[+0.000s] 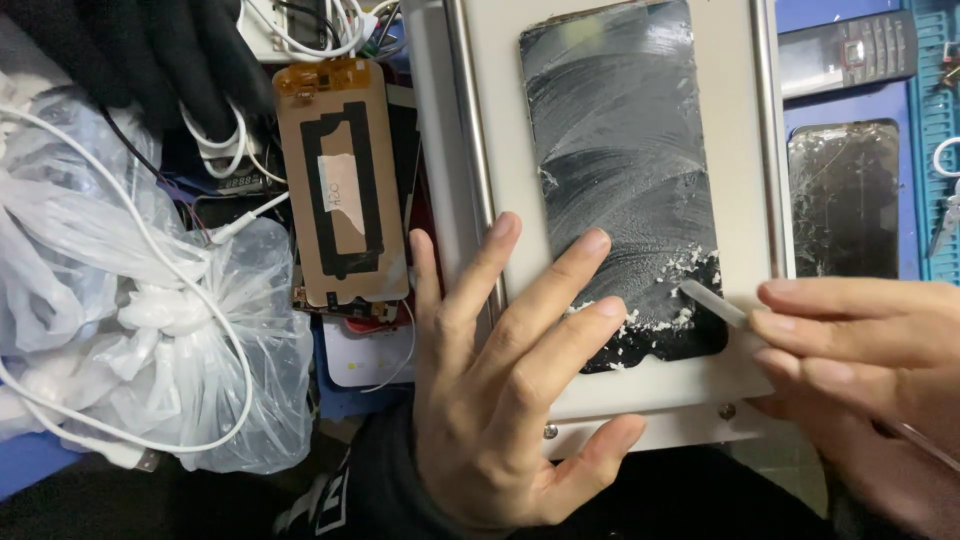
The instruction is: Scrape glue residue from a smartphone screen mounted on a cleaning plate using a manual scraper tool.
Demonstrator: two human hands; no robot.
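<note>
Two hands: right hand (860, 345) grip pinches scraper (712, 302) on, seemingly, screen (615, 150); left hand (505, 380) flat.

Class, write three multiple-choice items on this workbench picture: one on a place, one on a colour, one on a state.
1. Where does the brown-backed phone panel lie?
A. left of the white plate
B. on the plate
C. in the plastic bag

2. What colour is the scraper strip in the right hand?
A. red
B. white
C. black

3. How is the left hand?
A. clenched in a fist
B. flat, fingers spread on the dark screen
C. off the plate

Answers: 1 A, it lies beside the white plate; 2 B, the strip looks pale white; 3 B, its fingertips press the screen.
</note>
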